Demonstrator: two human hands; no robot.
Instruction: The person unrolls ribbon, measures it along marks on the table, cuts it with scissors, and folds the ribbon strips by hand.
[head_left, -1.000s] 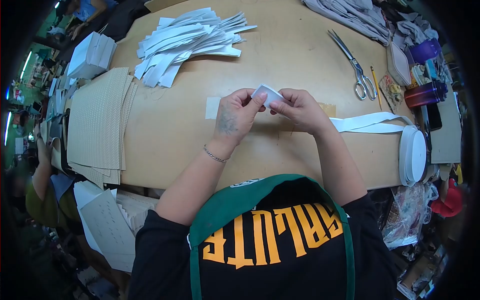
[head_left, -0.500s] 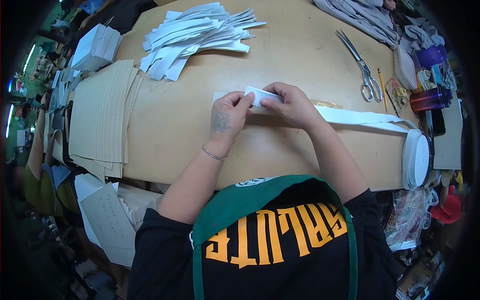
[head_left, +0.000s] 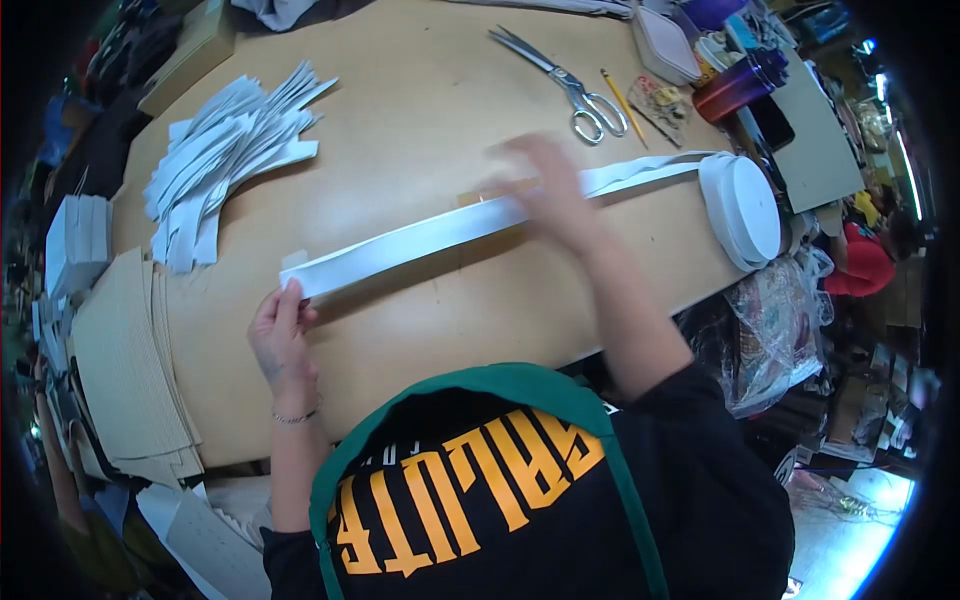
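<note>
A long white strip (head_left: pixel 400 247) stretches across the table from a white roll (head_left: pixel 745 210) on the right. My left hand (head_left: pixel 285 335) pinches the strip's left end between thumb and fingers. Over the strip's middle, my right hand (head_left: pixel 545 190) is smeared by motion, and its grip cannot be made out. A small white piece (head_left: pixel 295 260) lies just behind the strip's left end. Near my right hand, a tan patch (head_left: pixel 480 197) shows on the table beside the strip.
A heap of white strips (head_left: pixel 225 150) lies at the back left, with textured sheets (head_left: pixel 125 350) nearer me. Scissors (head_left: pixel 575 90), a pencil (head_left: pixel 623 107) and a purple bottle (head_left: pixel 735 85) lie at the back right. Plastic bags (head_left: pixel 770 320) hang past the right edge.
My hands have moved far apart, the left one leftward with the strip's end, the right one along the strip. The camera view has turned and shifted.
</note>
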